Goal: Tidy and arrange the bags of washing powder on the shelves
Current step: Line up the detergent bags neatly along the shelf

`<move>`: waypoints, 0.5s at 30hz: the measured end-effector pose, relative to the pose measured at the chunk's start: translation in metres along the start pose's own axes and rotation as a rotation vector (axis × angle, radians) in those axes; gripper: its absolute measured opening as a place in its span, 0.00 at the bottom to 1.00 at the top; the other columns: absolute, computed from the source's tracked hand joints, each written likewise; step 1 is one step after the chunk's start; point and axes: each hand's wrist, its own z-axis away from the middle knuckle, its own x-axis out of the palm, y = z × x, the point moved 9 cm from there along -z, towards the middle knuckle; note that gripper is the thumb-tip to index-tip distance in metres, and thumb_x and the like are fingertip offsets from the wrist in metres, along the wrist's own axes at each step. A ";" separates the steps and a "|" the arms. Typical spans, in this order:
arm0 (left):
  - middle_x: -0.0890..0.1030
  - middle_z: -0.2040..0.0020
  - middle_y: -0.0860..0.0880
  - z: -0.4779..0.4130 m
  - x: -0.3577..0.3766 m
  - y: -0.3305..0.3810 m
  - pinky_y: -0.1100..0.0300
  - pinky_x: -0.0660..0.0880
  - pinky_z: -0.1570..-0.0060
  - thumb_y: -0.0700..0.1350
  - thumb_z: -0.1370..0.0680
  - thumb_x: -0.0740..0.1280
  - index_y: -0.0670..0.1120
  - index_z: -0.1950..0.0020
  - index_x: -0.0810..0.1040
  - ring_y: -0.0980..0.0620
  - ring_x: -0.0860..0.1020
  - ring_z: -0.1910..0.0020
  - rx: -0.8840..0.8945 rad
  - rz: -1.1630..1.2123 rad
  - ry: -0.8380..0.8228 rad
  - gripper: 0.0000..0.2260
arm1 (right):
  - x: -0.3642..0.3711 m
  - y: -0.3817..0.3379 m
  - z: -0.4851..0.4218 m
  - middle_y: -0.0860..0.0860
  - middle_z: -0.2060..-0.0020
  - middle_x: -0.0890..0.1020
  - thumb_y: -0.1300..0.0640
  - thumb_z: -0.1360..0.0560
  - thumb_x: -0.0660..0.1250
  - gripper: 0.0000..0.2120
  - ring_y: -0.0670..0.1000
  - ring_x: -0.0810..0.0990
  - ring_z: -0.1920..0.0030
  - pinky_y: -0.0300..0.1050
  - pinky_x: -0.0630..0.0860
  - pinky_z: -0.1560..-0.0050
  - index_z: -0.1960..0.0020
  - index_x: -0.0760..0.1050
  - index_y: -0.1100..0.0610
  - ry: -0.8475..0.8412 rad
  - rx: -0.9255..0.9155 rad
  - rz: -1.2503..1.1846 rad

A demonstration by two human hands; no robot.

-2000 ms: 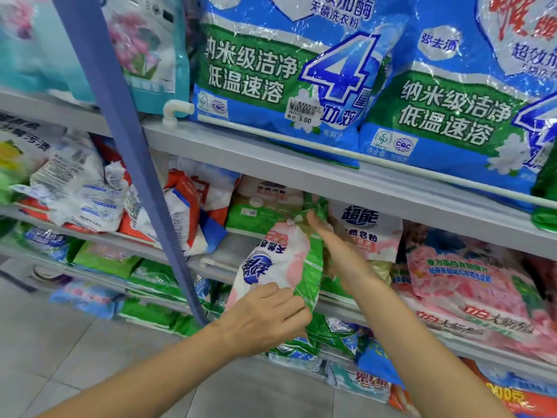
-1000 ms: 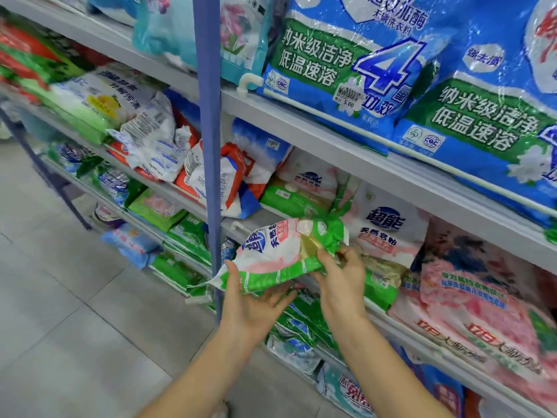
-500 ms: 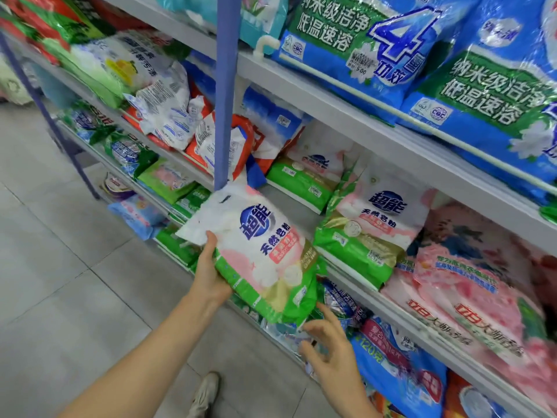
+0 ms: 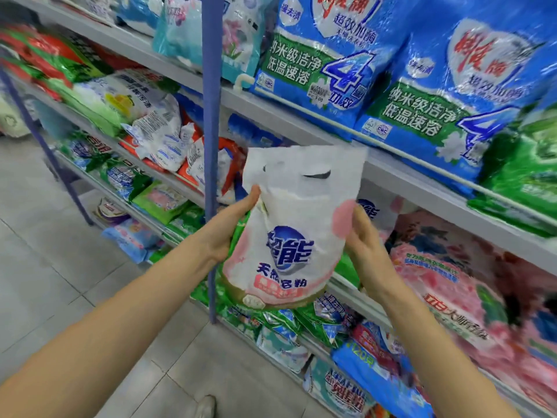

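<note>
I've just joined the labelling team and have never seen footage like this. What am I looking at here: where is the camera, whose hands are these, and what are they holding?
There is no machine: a person works with two bare hands. The pictures all come from one wide-angle camera worn on that person's head, looking forward and down, so the arms enter from below. The left hand and right hand grip a white and pink bag of washing powder by its sides, handle end up, in front of shop shelves. The upper one carries big blue bags; the one below holds a large pink bag at the right and crumpled white bags at the left. A blue post stands before the shelving. Below is the tiled floor.
</note>
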 end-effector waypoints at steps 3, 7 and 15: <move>0.77 0.73 0.69 0.015 0.048 0.016 0.77 0.69 0.77 0.52 0.20 0.57 0.61 0.77 0.80 0.72 0.74 0.74 0.053 -0.134 -0.126 0.26 | -0.011 -0.042 0.012 0.43 0.52 0.84 0.31 0.40 0.71 0.32 0.43 0.81 0.50 0.38 0.77 0.52 0.43 0.77 0.49 0.006 -0.062 -0.126; 0.85 0.55 0.58 0.012 0.076 0.027 0.68 0.78 0.61 0.59 0.30 0.64 0.60 0.62 0.85 0.62 0.82 0.56 0.035 -0.180 -0.165 0.11 | -0.021 -0.097 0.044 0.40 0.52 0.84 0.26 0.38 0.64 0.26 0.41 0.82 0.50 0.37 0.77 0.53 0.48 0.80 0.40 0.048 -0.258 -0.151; 0.84 0.47 0.47 0.007 0.151 0.065 0.56 0.80 0.55 0.60 0.32 0.66 0.49 0.48 0.84 0.47 0.83 0.48 0.116 -0.256 -0.272 0.20 | -0.090 -0.178 0.075 0.48 0.75 0.74 0.46 0.26 0.65 0.17 0.46 0.71 0.72 0.39 0.67 0.70 0.70 0.74 0.54 0.475 -0.450 0.055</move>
